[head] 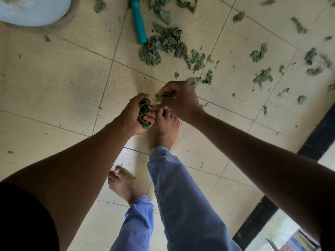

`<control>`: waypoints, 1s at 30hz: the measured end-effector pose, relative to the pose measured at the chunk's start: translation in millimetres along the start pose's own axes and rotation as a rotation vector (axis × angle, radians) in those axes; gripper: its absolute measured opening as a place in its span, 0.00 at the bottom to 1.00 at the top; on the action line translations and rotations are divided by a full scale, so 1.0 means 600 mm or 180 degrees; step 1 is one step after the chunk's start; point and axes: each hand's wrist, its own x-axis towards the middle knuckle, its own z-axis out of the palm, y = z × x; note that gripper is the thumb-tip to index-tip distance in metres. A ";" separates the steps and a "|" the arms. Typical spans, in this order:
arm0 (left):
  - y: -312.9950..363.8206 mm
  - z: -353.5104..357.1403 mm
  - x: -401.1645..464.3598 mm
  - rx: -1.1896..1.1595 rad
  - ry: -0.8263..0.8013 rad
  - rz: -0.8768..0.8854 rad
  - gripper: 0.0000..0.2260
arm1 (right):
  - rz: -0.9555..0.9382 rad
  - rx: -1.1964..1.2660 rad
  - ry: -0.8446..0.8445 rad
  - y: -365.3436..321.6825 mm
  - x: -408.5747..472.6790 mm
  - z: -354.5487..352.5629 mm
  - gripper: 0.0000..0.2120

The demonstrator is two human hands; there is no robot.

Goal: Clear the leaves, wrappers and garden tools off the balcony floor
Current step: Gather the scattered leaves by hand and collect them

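Note:
Dry green leaves (168,46) lie scattered over the beige tiled floor (54,78), thickest in a heap at the top middle. A garden tool with a teal handle (138,22) lies beside that heap. My left hand (137,113) grips a bunch of leaves (144,113) in its curled fingers. Just to its right, my right hand (178,100) pinches a few leaves (163,98) and holds them against the bunch. Both hands hover above my forward foot.
A white sack or pot (32,9) sits at the top left corner. My bare feet (163,127) and blue trouser legs (181,205) stand mid-frame. A dark door sill (317,134) runs along the right. More leaves (262,77) dot the right-hand tiles.

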 end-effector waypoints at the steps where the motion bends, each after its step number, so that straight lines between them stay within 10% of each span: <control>1: -0.001 0.000 0.000 0.0010 -0.0044 0.0036 0.21 | 0.0110 0.0426 -0.0067 -0.017 -0.013 0.004 0.09; 4: 0.000 0.001 -0.001 0.0019 -0.0036 0.0210 0.14 | 0.0345 0.1105 -0.0123 -0.046 -0.036 0.030 0.11; 12: 0.007 -0.010 0.001 -0.0108 -0.0064 0.0266 0.22 | -0.0331 -0.0566 0.0792 -0.051 -0.029 0.101 0.09; 24: 0.001 -0.008 0.001 -0.0204 0.0370 0.0463 0.10 | -0.1177 -0.0802 -0.0044 -0.056 -0.036 0.085 0.06; 30: 0.018 -0.022 0.016 -0.0480 0.0332 0.0248 0.17 | -0.0346 -0.1565 0.0413 0.021 0.029 0.061 0.11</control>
